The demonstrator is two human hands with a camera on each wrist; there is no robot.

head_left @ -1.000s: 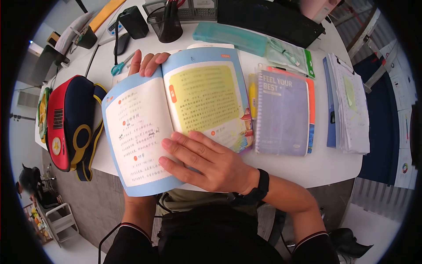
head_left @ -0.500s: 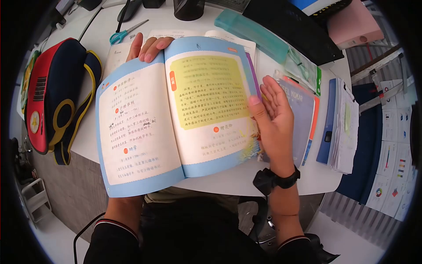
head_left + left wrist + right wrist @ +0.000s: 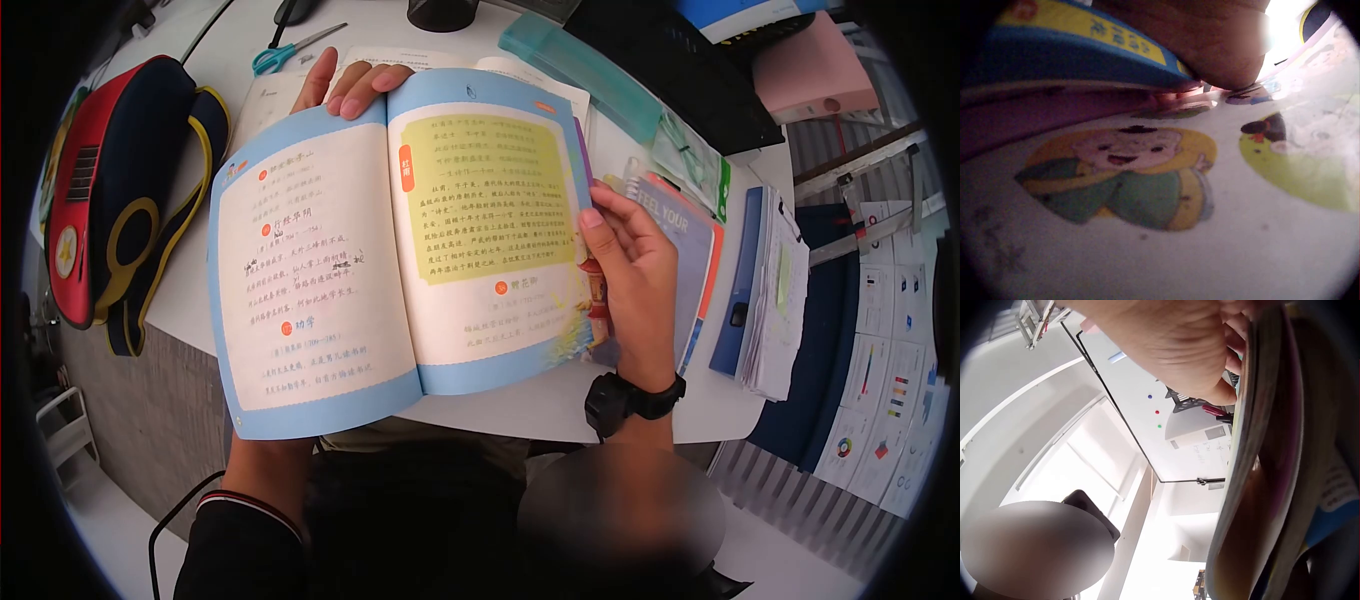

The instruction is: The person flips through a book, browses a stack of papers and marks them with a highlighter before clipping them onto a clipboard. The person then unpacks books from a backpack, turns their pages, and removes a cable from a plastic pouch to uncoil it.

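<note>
An open book with blue page borders and printed Chinese text is held up above the desk edge. My left hand supports it from behind, its fingers curled over the top edge near the spine. Most of that hand is hidden by the pages. In the left wrist view, cartoon children decorate a white printed surface close below the hand. At the book's right edge, my right hand pinches the pages, thumb on the front. The right wrist view shows the thick page edges beside that hand.
A red and navy bag lies at the left, blue-handled scissors behind the book. A spiral notebook lies beyond the right hand, near a teal case. Clipped papers sit at the desk's right side.
The right hand left the lower middle of the pages, moved right, and took hold of the book's right edge. The left hand keeps its hold at the top. The head view has shifted.
</note>
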